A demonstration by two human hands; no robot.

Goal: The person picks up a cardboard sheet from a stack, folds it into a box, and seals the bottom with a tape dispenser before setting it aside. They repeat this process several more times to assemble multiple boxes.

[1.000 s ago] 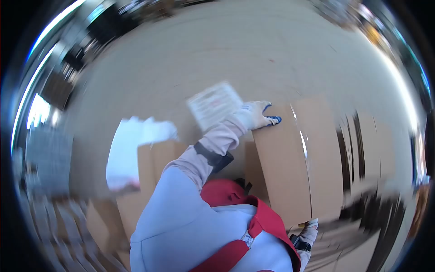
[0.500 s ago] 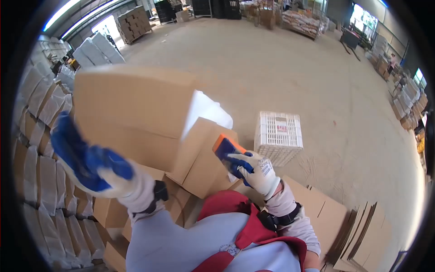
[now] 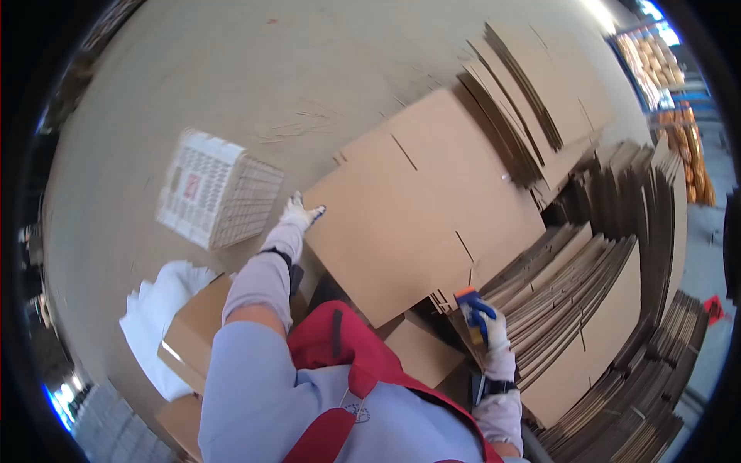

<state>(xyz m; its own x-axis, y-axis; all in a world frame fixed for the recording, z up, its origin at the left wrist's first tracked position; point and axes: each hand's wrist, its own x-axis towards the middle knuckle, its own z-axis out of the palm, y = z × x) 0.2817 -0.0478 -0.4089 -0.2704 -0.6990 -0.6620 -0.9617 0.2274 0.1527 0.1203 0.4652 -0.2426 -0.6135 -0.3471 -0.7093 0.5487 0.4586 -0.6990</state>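
A large flat cardboard sheet (image 3: 417, 201) lies in front of me. My left hand (image 3: 302, 212), in a white and blue glove, is at the sheet's left corner, with its thumb and fingers apart. Near the sheet's lower right corner my right hand (image 3: 490, 322), gloved too, is closed around an orange and blue hand tool (image 3: 468, 305). Its fingertips are partly hidden by the tool. An opened cardboard box (image 3: 202, 324) stands at the lower left, beside white sheeting (image 3: 158, 328).
A white plastic crate (image 3: 220, 189) stands on the floor at the left. Stacks of flattened cardboard (image 3: 587, 309) fill the right side, with more flat sheets (image 3: 552, 85) at the upper right. Orange sacks (image 3: 687, 150) are at the far right.
The view has turned right, towards the flat cardboard. My left hand, earlier raised beside a big box, is now at the sheet's corner. The tool has stayed in my right hand.
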